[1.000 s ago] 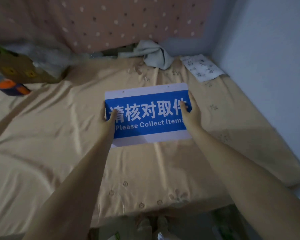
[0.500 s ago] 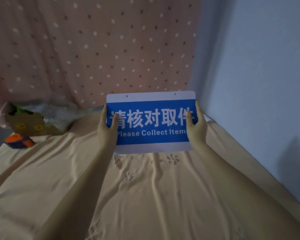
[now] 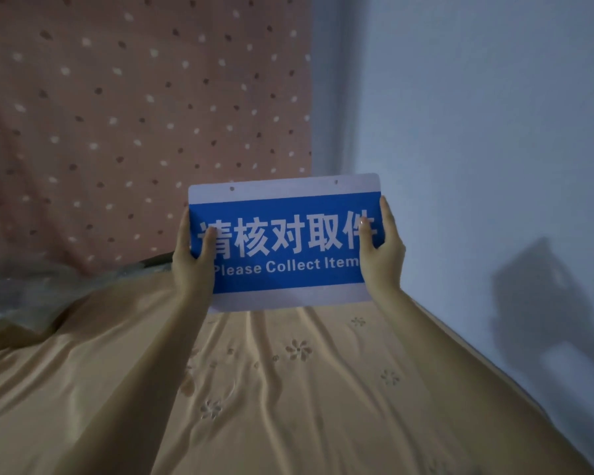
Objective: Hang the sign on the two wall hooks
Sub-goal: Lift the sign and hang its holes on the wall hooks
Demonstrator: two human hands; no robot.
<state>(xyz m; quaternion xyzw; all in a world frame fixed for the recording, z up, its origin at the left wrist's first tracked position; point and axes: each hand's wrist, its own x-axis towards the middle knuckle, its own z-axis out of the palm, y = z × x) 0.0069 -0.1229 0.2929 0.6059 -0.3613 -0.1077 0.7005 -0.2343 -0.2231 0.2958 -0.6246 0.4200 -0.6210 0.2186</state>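
The sign (image 3: pixel 285 243) is up in front of you, held in the air above the bed (image 3: pixel 288 389), its blue face and lettering turned toward you and its long axis running left to right, close to level (the right end sits a touch higher). Along its white top strip you have two small hanging holes, one toward the left (image 3: pixel 232 188) and one toward the right (image 3: pixel 335 182); those are what the next move depends on.

Your left hand (image 3: pixel 191 255) is clamped on the sign's left short edge, thumb over the front and fingers behind. Your right hand (image 3: pixel 379 248) grips the right short edge the same way. Both hands sit at the same reach, so neither has the lead, and the sign lies squarely between them.

Beyond the sign, the pale blue wall (image 3: pixel 477 132) rises on your right and a pink dotted cloth (image 3: pixel 134 114) hangs on your left, the sign's right end nearest the corner between them. No hooks show anywhere here, so I cannot tell you which surface carries them. My judgement: the task is at the carrying stage. Keep the top edge level and the holes uppermost, so both can meet the two hooks together once you find them.
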